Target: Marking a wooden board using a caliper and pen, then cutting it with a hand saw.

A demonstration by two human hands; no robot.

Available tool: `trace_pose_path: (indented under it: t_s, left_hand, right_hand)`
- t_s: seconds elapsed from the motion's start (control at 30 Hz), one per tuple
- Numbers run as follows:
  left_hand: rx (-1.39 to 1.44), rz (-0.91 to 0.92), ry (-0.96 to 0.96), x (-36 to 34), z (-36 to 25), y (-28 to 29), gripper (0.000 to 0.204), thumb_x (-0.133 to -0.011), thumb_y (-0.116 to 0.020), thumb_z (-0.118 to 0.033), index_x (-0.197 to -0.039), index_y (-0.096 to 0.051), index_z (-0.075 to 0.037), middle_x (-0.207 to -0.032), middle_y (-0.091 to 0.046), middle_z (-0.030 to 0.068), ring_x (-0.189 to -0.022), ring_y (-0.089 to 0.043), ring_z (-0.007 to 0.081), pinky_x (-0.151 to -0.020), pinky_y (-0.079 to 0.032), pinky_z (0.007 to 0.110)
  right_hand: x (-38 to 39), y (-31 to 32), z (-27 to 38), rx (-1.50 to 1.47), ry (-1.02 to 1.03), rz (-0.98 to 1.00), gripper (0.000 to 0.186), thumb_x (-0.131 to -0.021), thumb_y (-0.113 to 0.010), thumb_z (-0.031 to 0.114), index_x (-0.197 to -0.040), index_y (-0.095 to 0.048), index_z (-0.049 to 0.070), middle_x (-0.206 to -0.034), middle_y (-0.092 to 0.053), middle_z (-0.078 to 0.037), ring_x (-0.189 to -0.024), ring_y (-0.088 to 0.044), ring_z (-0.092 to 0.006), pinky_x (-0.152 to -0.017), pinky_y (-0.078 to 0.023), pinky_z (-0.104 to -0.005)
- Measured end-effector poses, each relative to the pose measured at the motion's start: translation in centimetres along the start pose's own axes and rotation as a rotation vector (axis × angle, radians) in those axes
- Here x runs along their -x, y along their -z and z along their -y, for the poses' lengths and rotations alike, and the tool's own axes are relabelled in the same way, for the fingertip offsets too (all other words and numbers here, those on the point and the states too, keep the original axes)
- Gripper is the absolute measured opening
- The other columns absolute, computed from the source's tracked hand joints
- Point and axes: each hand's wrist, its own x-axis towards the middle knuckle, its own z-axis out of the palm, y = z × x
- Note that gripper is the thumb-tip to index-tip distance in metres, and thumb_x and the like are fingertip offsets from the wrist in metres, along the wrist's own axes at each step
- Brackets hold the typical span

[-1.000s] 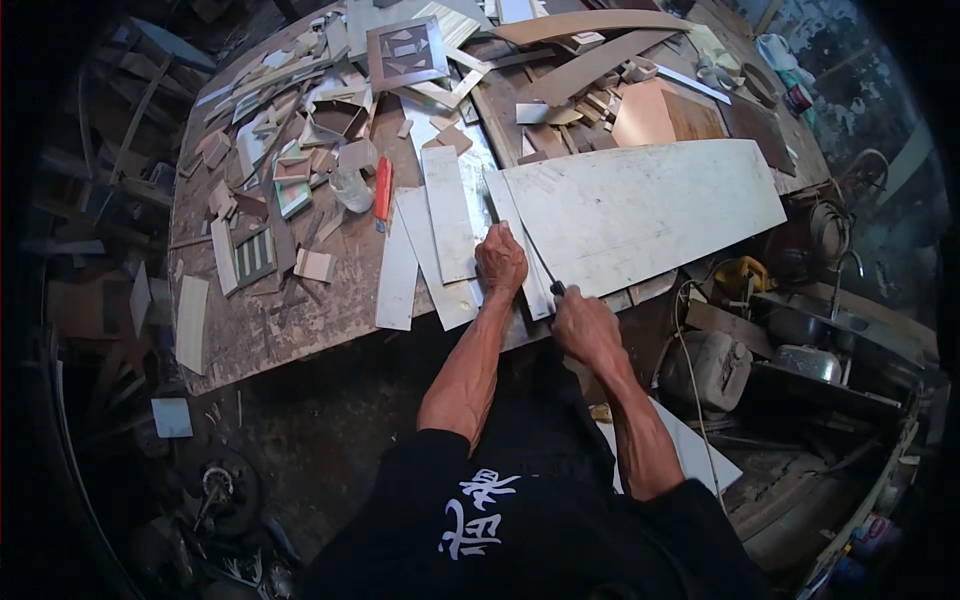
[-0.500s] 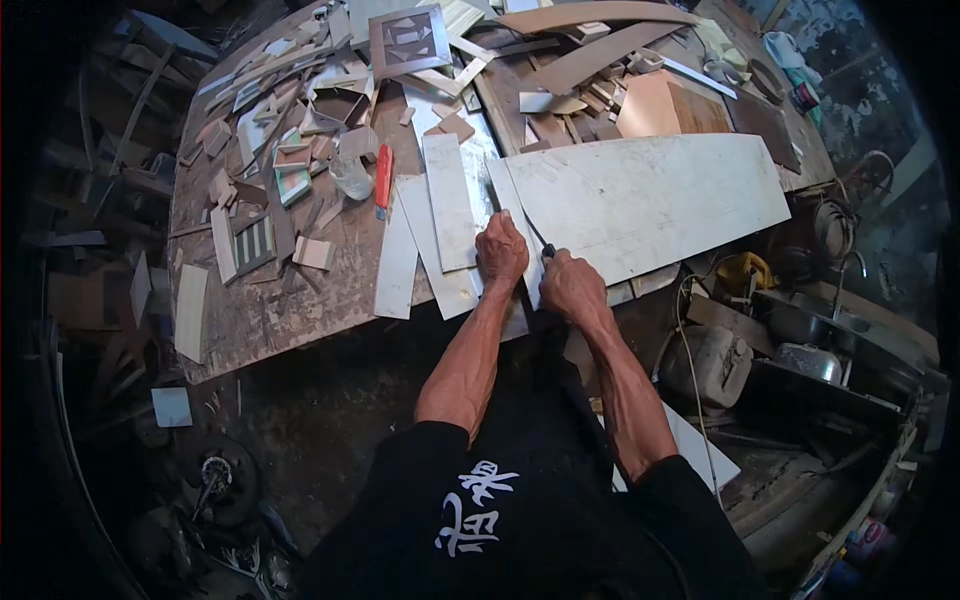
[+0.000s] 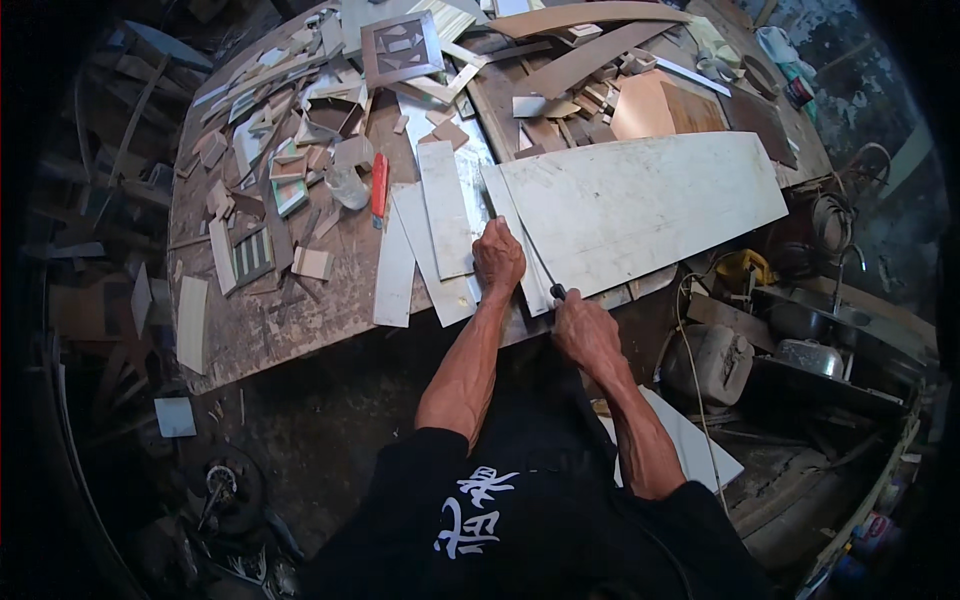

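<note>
A large white panel (image 3: 640, 195) with a curved far edge lies across the bench's near edge. Along its left end runs a narrow white strip (image 3: 534, 285), parted from it by a dark line. My left hand (image 3: 498, 258) is closed, pressed against the strip's left side, its fingertips partly hidden. Wrapped round the black handle (image 3: 558, 291) of a thin, narrow-bladed tool is my right hand (image 3: 587, 328), low at the panel's near left corner. The slim blade points away from me along the line; whether it is a saw or a knife is not clear.
Left of my hands lie several white boards (image 3: 447, 205) and a red-handled cutter (image 3: 379, 190). A clear plastic cup (image 3: 347, 187) stands among wood offcuts (image 3: 290, 165). Beyond sit a framed piece (image 3: 402, 48) and long brown planks (image 3: 590, 60). A jerrycan (image 3: 708, 365) and metal sinks (image 3: 808, 358) are at right.
My right hand has drawn the tool toward me and slightly right, baring more of the blade along the line. My left hand keeps its place by the strip. The view has shifted slightly.
</note>
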Motion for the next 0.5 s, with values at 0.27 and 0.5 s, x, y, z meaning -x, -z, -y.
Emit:
trace_pose_path:
  t_s: [0.27, 0.5]
  left_hand:
    - [-0.009, 0.011, -0.049, 0.0, 0.4, -1.0, 0.031, -0.094, -0.042, -0.017, -0.070, -0.052, 0.000, -0.063, -0.055, 0.0248, -0.061, -0.054, 0.0452, -0.054, -0.040, 0.051]
    - [0.019, 0.003, -0.066, -0.2, -0.7, -1.7, 0.032, -0.095, -0.042, -0.019, -0.071, -0.053, 0.000, -0.063, -0.056, 0.0246, -0.061, -0.055, 0.0449, -0.054, -0.041, 0.051]
  right_hand:
    - [-1.6, -0.2, 0.1, -0.001, 0.046, -0.118, 0.030, -0.091, -0.042, 0.023, -0.089, -0.053, -0.004, -0.077, -0.062, -0.030, -0.075, -0.061, -0.0472, -0.069, -0.048, -0.0544]
    - [-4.2, 0.0, 0.5, 0.023, -0.033, -0.101, 0.036, -0.093, -0.039, 0.028, -0.098, -0.052, -0.006, -0.082, -0.062, -0.032, -0.081, -0.060, -0.0490, -0.073, -0.047, -0.0549]
